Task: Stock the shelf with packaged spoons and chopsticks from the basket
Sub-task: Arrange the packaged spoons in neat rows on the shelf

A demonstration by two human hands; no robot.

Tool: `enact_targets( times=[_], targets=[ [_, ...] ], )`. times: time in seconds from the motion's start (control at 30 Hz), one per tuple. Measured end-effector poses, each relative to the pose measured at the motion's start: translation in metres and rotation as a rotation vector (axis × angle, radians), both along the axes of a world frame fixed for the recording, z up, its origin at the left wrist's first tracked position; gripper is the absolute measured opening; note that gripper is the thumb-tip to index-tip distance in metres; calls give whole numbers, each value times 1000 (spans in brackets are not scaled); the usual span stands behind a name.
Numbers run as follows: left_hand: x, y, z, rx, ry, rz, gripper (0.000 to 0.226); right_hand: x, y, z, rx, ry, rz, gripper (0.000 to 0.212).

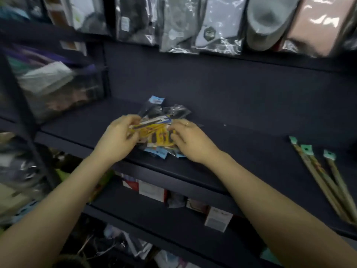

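- Arranging: left hand [117, 136] and right hand [190, 141] both pinch a yellow packet [154, 132] atop the packet pile [164, 113] on the dark shelf [241, 136].
- Chopstick packs [324, 182]: far right of pile.
- Next, likely: lay packet flat, release.

The shelf [241, 136] has a matt, dark navy finish, smooth like painted board or metal; which of the two cannot be told. The packaged spoons [154, 130] at its middle sit in glossy clear plastic film with yellow and blue printed card that looks like paper. At 4 o'clock, the chopsticks [326, 182] look like pale wood or bamboo in thin clear sleeves with matt green paper tabs. At 12 o'clock, hanging packets [212, 26] are shiny crinkled plastic over soft cloth. At 6 o'clock, small boxes [218, 219] look like smooth printed cardboard
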State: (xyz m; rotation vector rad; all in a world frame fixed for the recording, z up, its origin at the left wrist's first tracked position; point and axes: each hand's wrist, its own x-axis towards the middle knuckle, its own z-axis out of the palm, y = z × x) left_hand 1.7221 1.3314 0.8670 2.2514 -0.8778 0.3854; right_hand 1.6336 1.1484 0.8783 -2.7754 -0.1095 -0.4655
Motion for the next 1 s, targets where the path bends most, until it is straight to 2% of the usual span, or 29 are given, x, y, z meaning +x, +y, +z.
enact_targets(
  times=[0.07,0.13,0.2,0.3,0.4,0.57,0.63,0.7,0.8,0.83,0.9,0.97,1.0],
  targets=[
    [24,11,-2,66,65,69,40,21,12,2,-54,77,76,58],
    [46,15,-4,101,113,55,40,42,20,0,-169,185,122,71],
    [63,13,-5,113,187,0,42,60,21,-4,-267,302,119,72],
    [91,7,-8,125,359,-61,55,84,13,-7,-302,416,54,75],
    [115,-2,-10,155,403,-123,62,97,-4,-4,-292,395,-45,70],
    [131,-14,-14,369,245,-262,60,106,-18,5,-198,364,-170,49],
    [137,-14,-15,379,171,-271,39,110,-14,10,-41,337,-190,38],
    [141,-11,-13,291,102,-228,22,114,-3,14,120,233,-213,26],
    [145,-4,-7,119,85,-207,19,122,16,20,296,17,-324,28],
    [144,-2,-4,47,129,-259,16,125,21,22,441,-33,-372,31],
    [134,0,4,-55,227,-434,6,129,30,27,940,-59,-379,28],
    [120,-3,11,-32,243,-614,5,128,34,33,1385,-71,-294,19],
    [113,-7,13,5,222,-684,5,124,34,35,1486,-106,-252,15]
  ],
)
